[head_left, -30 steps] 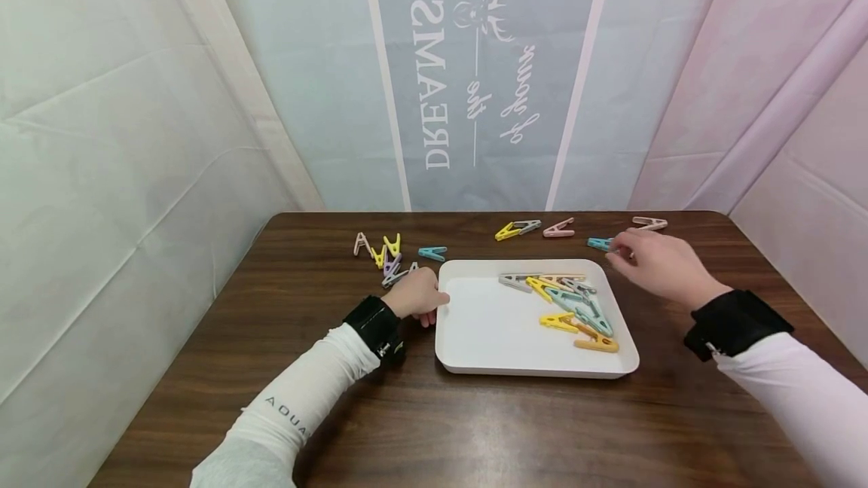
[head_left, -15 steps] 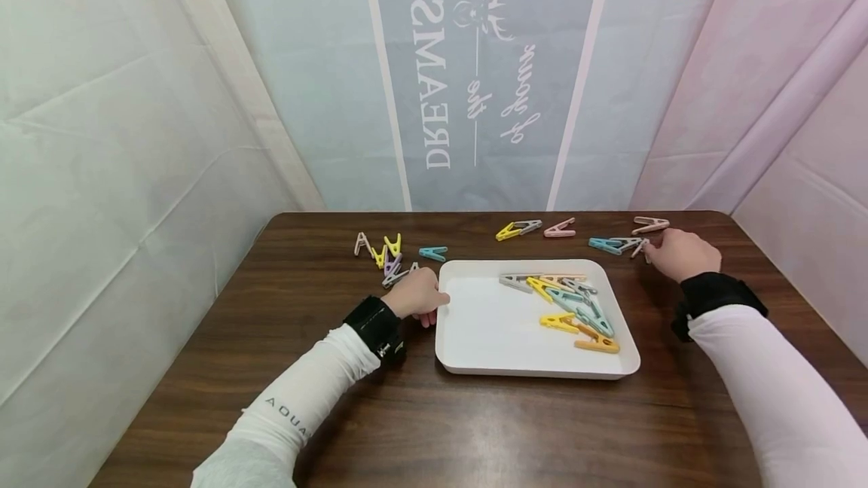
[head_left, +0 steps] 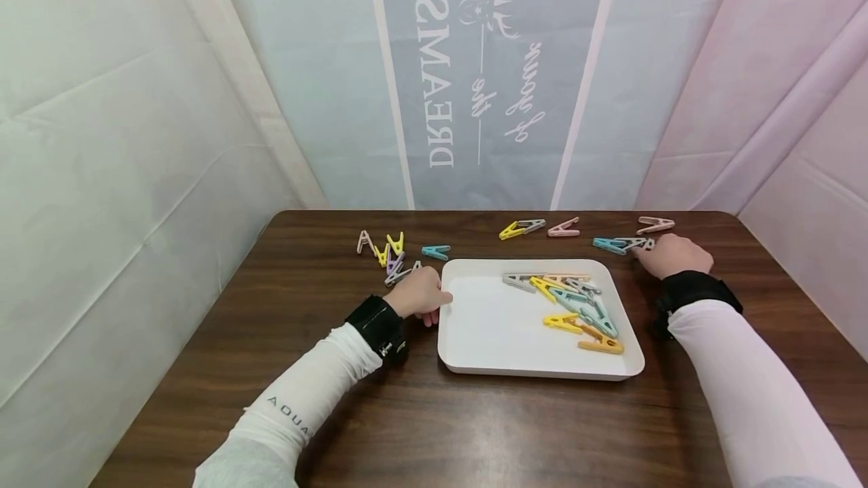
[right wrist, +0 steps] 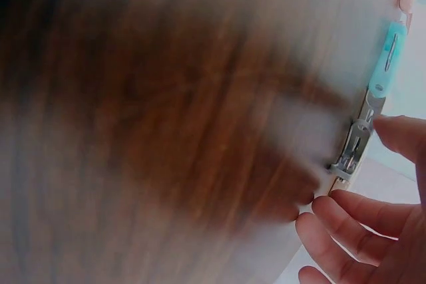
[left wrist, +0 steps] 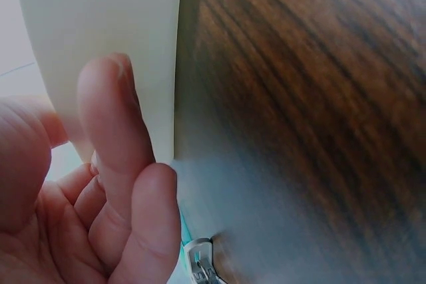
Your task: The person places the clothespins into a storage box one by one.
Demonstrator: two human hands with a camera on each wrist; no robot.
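A white tray (head_left: pixel 475 337) holds several yellow, grey, teal and orange clothespins (head_left: pixel 602 345), mostly on its right side. My left hand (head_left: pixel 417 294) grips the tray's left rim; the left wrist view has the fingers (left wrist: pixel 110 118) outside the pale wall. Beyond the tray's far right corner, my right hand (head_left: pixel 674 256) is at a grey clothespin (head_left: pixel 634 243). Up close in the right wrist view, thumb and fingertips sit at either end of the grey clothespin (right wrist: pixel 353 147), beside a teal one (right wrist: pixel 388 61). Part of the grey clothespin's outline is hard to separate from its neighbour.
Loose pink, yellow, purple and grey clothespins (head_left: pixel 395 262) cluster left of the tray, near a blue one (head_left: pixel 435 251). Along the table's far edge lie a yellow (head_left: pixel 511 230) and several other clothespins. Hanging fabric (head_left: pixel 312 111) borders the brown table (head_left: pixel 529 428).
My right hand moves from above the blue clothespin, right to the grey clothespins, then slightly left; a tilted grey one there now lies flatter. The left hand stays on the tray rim.
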